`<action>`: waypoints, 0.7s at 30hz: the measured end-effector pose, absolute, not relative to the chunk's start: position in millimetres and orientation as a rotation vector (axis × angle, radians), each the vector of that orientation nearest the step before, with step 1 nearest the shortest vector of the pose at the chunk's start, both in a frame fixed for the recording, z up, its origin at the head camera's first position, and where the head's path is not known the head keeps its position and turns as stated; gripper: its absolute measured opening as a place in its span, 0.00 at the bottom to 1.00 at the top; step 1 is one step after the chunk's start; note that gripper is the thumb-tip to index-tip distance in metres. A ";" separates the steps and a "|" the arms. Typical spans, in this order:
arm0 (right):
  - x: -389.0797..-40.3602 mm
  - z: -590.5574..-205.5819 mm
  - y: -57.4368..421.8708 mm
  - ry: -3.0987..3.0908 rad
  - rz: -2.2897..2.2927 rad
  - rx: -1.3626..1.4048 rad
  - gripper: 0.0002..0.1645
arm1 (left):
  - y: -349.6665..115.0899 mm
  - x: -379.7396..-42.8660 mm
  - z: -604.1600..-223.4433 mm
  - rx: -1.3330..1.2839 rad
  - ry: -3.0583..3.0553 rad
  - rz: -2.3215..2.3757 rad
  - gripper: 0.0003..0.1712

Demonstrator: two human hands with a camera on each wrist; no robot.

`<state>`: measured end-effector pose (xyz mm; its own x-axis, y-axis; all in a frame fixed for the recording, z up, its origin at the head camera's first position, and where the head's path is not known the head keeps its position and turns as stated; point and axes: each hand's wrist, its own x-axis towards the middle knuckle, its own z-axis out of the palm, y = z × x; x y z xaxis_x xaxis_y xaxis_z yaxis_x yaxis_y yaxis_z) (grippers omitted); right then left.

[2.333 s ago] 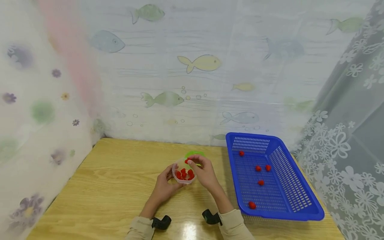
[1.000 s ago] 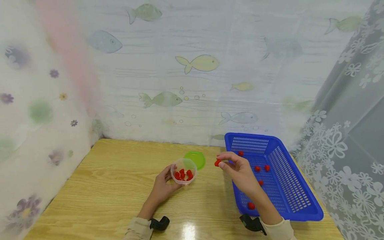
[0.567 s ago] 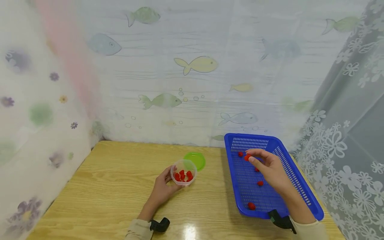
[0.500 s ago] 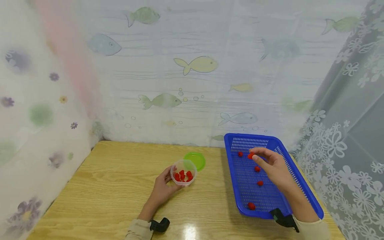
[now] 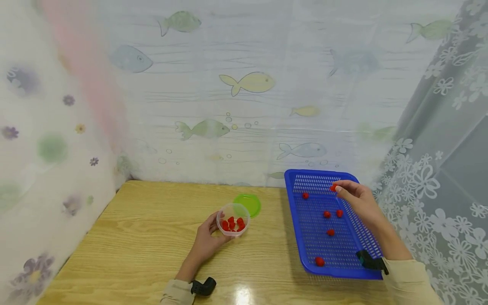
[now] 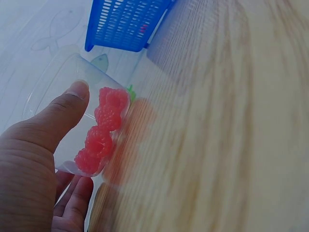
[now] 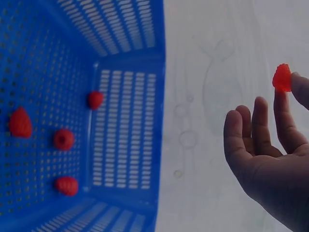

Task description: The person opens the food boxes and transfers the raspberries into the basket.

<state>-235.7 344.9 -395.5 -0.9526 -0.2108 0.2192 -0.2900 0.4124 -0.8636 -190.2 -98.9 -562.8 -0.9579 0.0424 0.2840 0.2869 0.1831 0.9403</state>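
Observation:
My left hand (image 5: 209, 240) grips a clear plastic tub (image 5: 233, 208) by its side, thumb on the near wall. Several red raspberries (image 6: 98, 141) lie in the bottom of that tub. My right hand (image 5: 362, 204) is up over the far right part of a blue basket (image 5: 299, 237) and pinches one raspberry (image 7: 282, 78) between thumb and forefinger, its other fingers loosely bent. Several more raspberries (image 5: 327, 214) lie scattered on the basket floor, one of them (image 5: 320, 262) close to the near wall.
A green lid (image 5: 249, 205) lies on the wooden table (image 5: 152, 237) just behind the tub. Behind the table hangs a fish-patterned sheet (image 5: 244, 106). A lace curtain (image 5: 431, 186) borders the right side, close to the basket.
From above the tub, my right hand has carried the pinched raspberry rightward to over the basket. My left hand and the tub have stayed in place.

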 end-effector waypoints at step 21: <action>-267.4 -418.4 377.5 -2.645 1.665 0.355 0.30 | -99.0 -190.4 -559.1 -0.291 -2.297 -1.860 0.48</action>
<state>-267.4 377.5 -418.4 -0.9745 -0.1917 0.1163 -0.1878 0.4143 -0.8905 -190.4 -99.0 -559.1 -0.9662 0.0437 0.2542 0.2577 0.2019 0.9449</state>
